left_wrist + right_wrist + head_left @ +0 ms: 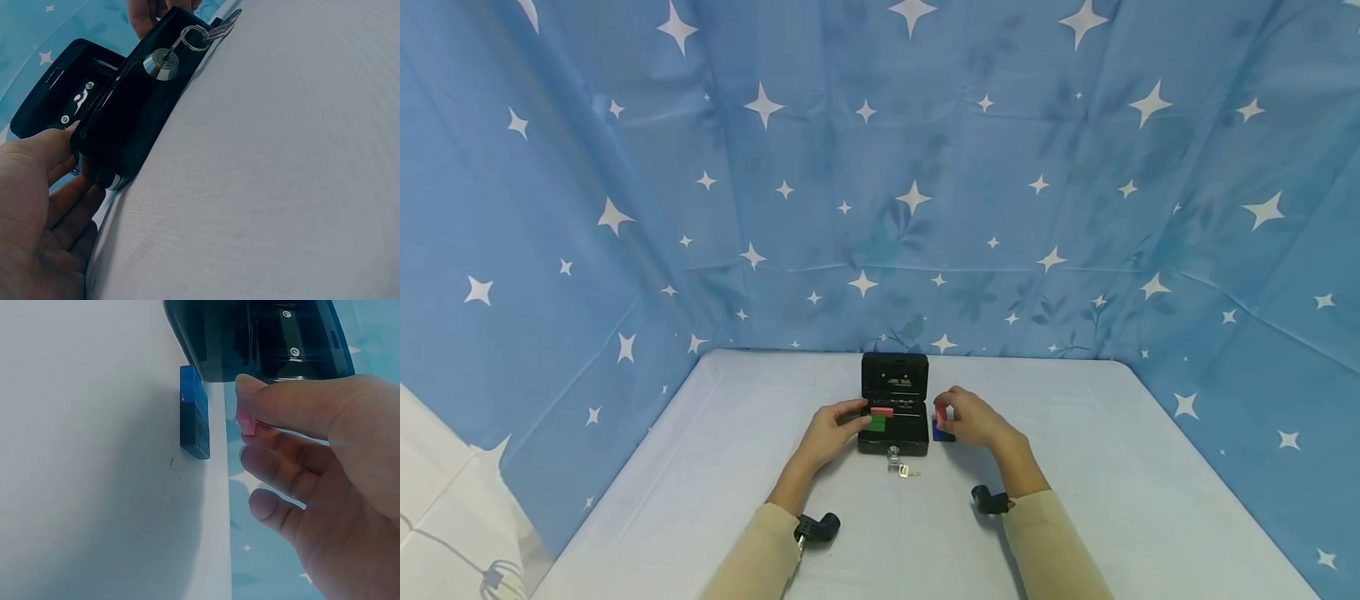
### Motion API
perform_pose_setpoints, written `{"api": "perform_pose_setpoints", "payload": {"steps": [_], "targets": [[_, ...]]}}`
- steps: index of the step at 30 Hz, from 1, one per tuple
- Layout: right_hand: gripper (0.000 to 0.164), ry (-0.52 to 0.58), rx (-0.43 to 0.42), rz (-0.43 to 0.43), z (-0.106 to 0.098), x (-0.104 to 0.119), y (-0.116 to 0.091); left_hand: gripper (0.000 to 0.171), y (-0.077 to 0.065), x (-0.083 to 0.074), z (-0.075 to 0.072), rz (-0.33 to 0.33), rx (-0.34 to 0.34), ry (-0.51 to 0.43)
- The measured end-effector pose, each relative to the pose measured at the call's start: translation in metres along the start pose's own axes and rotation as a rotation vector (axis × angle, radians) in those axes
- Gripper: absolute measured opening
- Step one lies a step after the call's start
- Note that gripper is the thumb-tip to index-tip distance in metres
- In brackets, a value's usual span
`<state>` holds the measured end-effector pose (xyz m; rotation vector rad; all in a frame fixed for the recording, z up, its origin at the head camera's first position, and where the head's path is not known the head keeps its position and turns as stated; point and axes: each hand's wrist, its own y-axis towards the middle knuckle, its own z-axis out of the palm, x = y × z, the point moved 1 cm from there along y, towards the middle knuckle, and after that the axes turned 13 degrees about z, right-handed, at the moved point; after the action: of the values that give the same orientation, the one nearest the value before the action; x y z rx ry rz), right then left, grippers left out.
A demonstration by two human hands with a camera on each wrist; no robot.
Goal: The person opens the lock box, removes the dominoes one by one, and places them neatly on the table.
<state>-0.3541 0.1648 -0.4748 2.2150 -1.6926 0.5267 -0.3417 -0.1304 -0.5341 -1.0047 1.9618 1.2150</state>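
A black box (913, 433) sits on the white table (1037, 533), its lid (895, 360) raised at the back. The left hand (829, 432) is at the box's left end, thumb on the rim and the other fingers loosely extended beside the outer wall; it touches the box without curling round it. The right hand (973, 419), just beyond the box's right end, pinches a pink block (246, 419) between thumb and index finger, the remaining fingers bent and apart. In the right wrist view the pink block is held off the table, clear of a blue block (190, 384) and a dark block (195, 432), which lie on the cloth end to end near the box. Inside the box, toward its left side, a red block (883, 412) lies behind some green blocks (877, 425). At the front, a key stands in the lock (161, 64), and its ring (195, 39) carries more keys (225, 28). A blue curtain (880, 150) with white stars hangs behind.
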Motion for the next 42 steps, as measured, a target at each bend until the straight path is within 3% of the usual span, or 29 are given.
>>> {"api": "perform_pose_setpoints", "payload": {"steps": [19,42], "targets": [[0.023,-0.016,0.018,0.023,-0.003,-0.002,-0.003,0.048,0.0,0.0,-0.002,0.025,0.014,0.03],[0.033,0.006,0.095,0.107,-0.008,-0.011,-0.007,0.048,0.0,-0.001,-0.002,-0.013,-0.007,0.018]]}}
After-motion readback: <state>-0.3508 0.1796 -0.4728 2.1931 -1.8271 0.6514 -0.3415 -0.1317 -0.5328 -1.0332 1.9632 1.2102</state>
